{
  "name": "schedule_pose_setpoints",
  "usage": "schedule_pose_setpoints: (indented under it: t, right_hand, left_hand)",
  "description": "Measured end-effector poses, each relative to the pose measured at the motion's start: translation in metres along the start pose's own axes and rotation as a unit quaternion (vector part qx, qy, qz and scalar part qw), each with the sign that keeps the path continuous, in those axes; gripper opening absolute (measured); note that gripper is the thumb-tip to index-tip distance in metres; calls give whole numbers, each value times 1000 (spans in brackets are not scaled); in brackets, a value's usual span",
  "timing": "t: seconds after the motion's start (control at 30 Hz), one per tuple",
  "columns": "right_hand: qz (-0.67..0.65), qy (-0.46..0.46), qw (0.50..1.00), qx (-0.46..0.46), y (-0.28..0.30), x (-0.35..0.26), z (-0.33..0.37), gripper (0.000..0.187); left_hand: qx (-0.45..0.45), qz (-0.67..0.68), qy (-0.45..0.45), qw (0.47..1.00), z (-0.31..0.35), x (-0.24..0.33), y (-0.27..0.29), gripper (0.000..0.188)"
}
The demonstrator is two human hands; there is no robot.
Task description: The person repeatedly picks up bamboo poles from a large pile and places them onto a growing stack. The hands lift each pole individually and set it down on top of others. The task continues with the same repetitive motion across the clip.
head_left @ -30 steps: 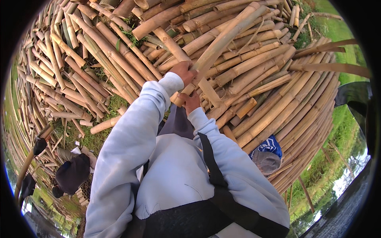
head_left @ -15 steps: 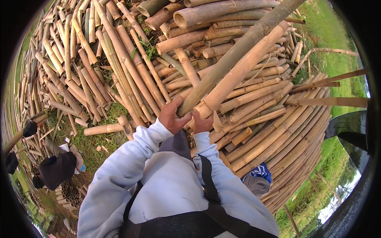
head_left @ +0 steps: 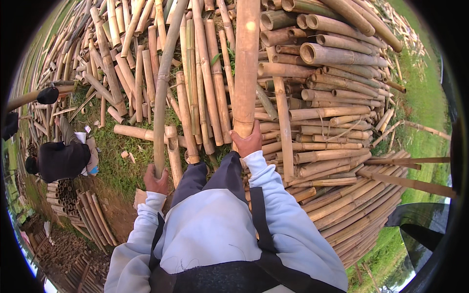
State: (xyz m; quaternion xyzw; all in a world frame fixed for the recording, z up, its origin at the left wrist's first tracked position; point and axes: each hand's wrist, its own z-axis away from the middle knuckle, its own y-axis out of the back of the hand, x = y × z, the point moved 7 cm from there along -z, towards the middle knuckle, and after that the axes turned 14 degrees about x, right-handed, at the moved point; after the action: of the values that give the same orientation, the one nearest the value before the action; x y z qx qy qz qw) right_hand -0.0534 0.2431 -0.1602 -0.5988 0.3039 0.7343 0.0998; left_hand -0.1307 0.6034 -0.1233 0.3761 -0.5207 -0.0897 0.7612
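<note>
My left hand [head_left: 156,179] is closed around the lower end of a long greenish-grey bamboo pole [head_left: 161,97], which stretches away toward the top of the view. Farther right, my right hand [head_left: 248,140] grips the near end of a thicker tan bamboo pole [head_left: 245,68], also pointing away from me. The two poles stand well apart. Between them on the ground lie several long bamboo lengths [head_left: 208,83] and a short upright-looking bamboo piece [head_left: 173,154]. The far end of each pole runs to the upper edge of the view.
A tall stack of bamboo [head_left: 337,53] rises on the right, with more long poles [head_left: 361,205] curving below it. Scattered cut bamboo [head_left: 107,68] covers the far left. A person in dark clothes [head_left: 63,158] bends at the left, beside bundled bamboo pieces [head_left: 96,219].
My hands have moved apart, the left one swinging left with the greenish pole. Both poles have turned from slanting right to pointing ahead. My view has turned to the right.
</note>
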Motion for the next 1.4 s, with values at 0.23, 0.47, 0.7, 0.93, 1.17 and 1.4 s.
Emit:
schedule_pose_setpoints:
  t: [0.23,0.47,0.7,0.93,1.17,1.4]
  right_hand:
    - [112,-53,988,-97,-91,71,22,63]
    - [243,-147,951,-122,-112,129,20,87]
    - [270,-175,924,-206,-128,134,-53,120]
    - [53,-61,981,176,15,122,-48,19]
    - [183,-317,852,375,159,201,-147,69]
    - [67,-495,814,297,135,248,-169,86]
  left_hand:
    - [70,16,100,992,35,-174,59,16]
    - [100,77,203,971,48,-172,75,13]
    - [46,98,181,978,25,-190,52,16]
    - [6,57,188,981,27,-171,25,19]
    - [-7,11,148,989,36,-110,0,20]
    - [47,-17,-34,998,44,-25,0,25]
